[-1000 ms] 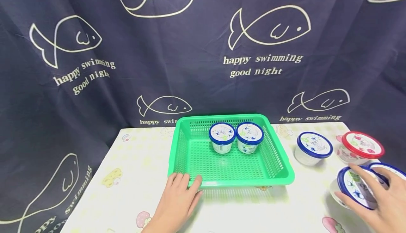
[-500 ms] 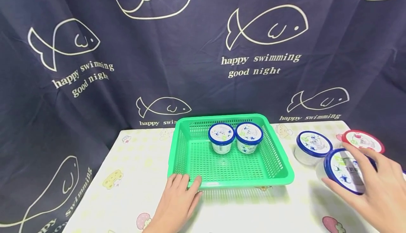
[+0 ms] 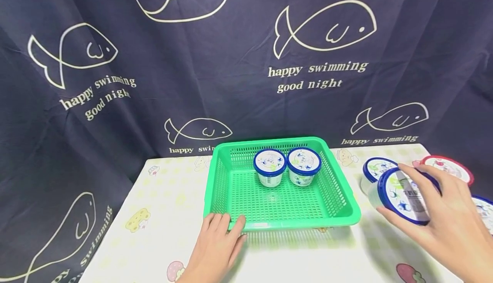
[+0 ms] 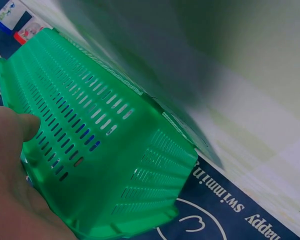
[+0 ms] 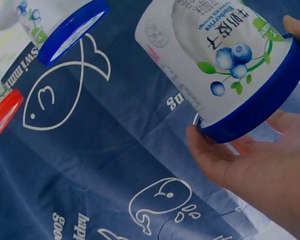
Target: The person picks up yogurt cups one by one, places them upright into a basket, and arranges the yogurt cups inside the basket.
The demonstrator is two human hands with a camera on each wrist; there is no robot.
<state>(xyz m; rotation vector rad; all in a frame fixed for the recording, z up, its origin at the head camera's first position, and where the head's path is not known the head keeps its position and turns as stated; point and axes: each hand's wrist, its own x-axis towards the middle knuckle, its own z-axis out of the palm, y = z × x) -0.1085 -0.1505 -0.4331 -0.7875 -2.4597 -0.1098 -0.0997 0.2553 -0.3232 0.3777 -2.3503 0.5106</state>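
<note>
My right hand (image 3: 446,214) holds a blueberry yogurt tub (image 3: 404,195) by its blue lid, thumb on one side and fingers on the other. Printed blueberries show on the tub's white wall (image 5: 210,55) in the right wrist view. It is raised over the right part of the table, slightly tilted. My left hand (image 3: 219,240) grips the near rim of a green plastic basket (image 3: 277,223), fingers over the edge. Inside the basket, at the back, two blue-lidded tubs stand side by side, a left one (image 3: 269,167) and a right one (image 3: 304,166).
Behind the held tub stands another blue-lidded tub (image 3: 375,169), partly hidden. A red-lidded tub (image 3: 450,168) and a further blue-lidded one (image 3: 484,210) are at the right edge, partly behind my right hand. A dark blue curtain (image 3: 246,81) hangs behind the patterned tablecloth (image 3: 161,231).
My right hand has lifted the blue-lidded tub from the right-hand group and carried it up and left toward the basket. My left hand stays on the basket rim.
</note>
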